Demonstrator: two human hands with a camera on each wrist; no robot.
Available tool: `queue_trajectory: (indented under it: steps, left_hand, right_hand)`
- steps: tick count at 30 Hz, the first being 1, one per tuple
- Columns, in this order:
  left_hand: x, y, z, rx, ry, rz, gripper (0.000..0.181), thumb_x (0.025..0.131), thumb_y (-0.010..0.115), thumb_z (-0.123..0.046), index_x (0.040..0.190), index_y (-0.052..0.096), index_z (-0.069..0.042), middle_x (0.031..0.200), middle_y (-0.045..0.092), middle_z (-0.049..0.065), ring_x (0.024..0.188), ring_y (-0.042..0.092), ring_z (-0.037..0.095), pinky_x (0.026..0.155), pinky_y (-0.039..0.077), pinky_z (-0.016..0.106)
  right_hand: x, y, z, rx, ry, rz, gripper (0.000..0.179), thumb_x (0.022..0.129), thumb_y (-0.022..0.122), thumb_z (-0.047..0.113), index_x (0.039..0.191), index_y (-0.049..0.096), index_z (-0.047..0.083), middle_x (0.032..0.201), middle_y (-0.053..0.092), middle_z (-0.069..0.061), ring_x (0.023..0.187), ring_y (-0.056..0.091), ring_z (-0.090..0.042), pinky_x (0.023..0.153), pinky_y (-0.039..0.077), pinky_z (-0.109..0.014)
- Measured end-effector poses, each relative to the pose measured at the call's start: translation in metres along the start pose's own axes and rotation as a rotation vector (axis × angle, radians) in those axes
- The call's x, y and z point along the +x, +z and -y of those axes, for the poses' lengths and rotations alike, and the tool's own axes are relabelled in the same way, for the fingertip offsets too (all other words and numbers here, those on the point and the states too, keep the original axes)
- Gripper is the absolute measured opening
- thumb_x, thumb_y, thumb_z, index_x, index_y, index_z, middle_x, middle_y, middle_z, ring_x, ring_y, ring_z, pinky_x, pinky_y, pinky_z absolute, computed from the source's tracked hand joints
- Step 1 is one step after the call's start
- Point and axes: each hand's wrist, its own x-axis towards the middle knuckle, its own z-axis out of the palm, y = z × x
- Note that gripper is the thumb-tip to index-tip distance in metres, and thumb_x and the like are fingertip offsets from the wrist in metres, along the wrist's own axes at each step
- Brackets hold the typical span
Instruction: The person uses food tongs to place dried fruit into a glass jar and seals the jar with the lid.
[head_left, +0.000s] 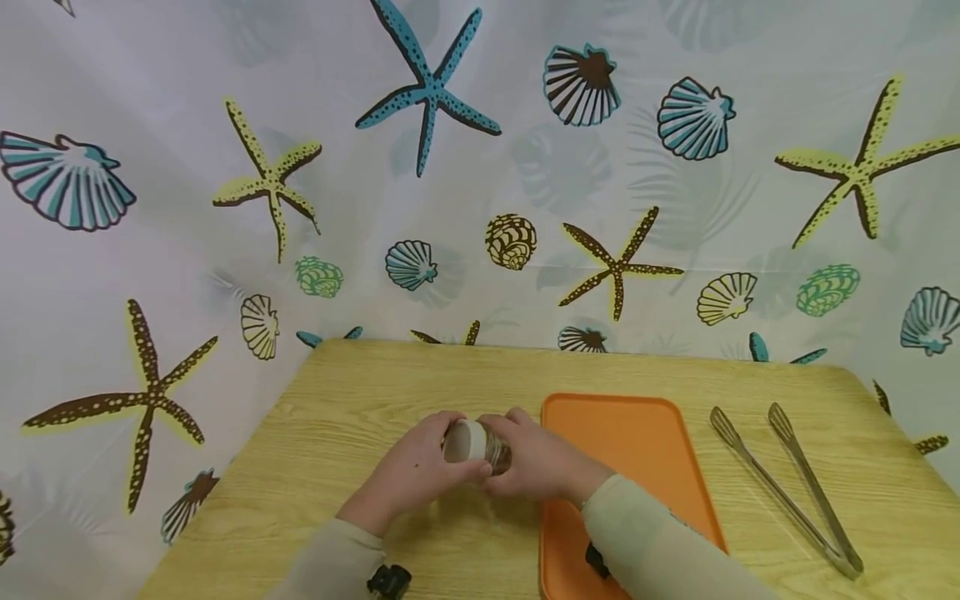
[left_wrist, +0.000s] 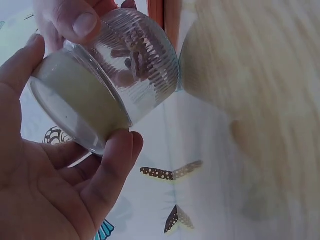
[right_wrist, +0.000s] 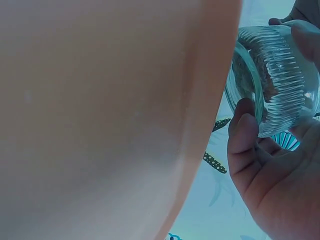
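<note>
Above the table, a ribbed glass jar (head_left: 498,453) is tilted onto its side between both hands, its white lid (head_left: 471,440) toward the left. My left hand (head_left: 420,465) holds the lid, thumb and fingers curled about its rim. My right hand (head_left: 538,460) grips the glass body from the other side. In the left wrist view, the lid (left_wrist: 85,95) sits on the jar (left_wrist: 145,70); whether it is loose I cannot tell. In the right wrist view, fingers of the right hand (right_wrist: 280,185) support the jar (right_wrist: 280,80) near its base. Brownish shapes show through the glass, unclear.
An orange tray (head_left: 622,425) lies on the wooden table (head_left: 375,375), partly under the right forearm. Metal tongs (head_left: 795,492) lie spread apart to the right of the tray. A curtain (head_left: 480,192) printed with shells and starfish hangs behind the table.
</note>
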Motion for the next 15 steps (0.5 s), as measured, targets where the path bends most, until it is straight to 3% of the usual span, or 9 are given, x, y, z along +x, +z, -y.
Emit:
queue_trajectory:
  steps: [5, 10, 15]
  left_hand:
    - [0.002, 0.002, -0.007, 0.039, -0.040, -0.016, 0.089, 0.083, 0.068, -0.072, 0.142, 0.054, -0.008, 0.129, 0.062, 0.006, 0.100, 0.061, 0.019, 0.080, 0.054, 0.042]
    - [0.004, 0.004, -0.014, 0.081, -0.039, -0.016, 0.087, 0.079, 0.068, -0.076, 0.132, 0.060, -0.007, 0.113, 0.065, 0.003, 0.086, 0.061, 0.016, 0.071, 0.053, 0.038]
    - [0.006, 0.005, -0.015, 0.140, 0.017, -0.004, 0.084, 0.079, 0.070, -0.074, 0.128, 0.060, -0.007, 0.108, 0.062, 0.004, 0.083, 0.059, 0.016, 0.065, 0.051, 0.035]
  right_hand:
    - [0.001, 0.002, -0.002, 0.011, -0.003, 0.005, 0.083, 0.083, 0.082, 0.044, 0.153, 0.044, 0.026, 0.120, 0.047, 0.003, 0.089, 0.056, -0.014, 0.078, 0.050, -0.033]
    - [0.002, 0.002, -0.004, 0.052, 0.001, 0.014, 0.082, 0.082, 0.084, 0.046, 0.152, 0.045, 0.028, 0.117, 0.047, 0.006, 0.090, 0.055, -0.013, 0.080, 0.050, -0.032]
    - [0.004, 0.003, -0.007, 0.037, -0.021, 0.003, 0.082, 0.081, 0.085, 0.046, 0.151, 0.047, 0.026, 0.120, 0.050, 0.007, 0.094, 0.056, -0.011, 0.082, 0.050, -0.032]
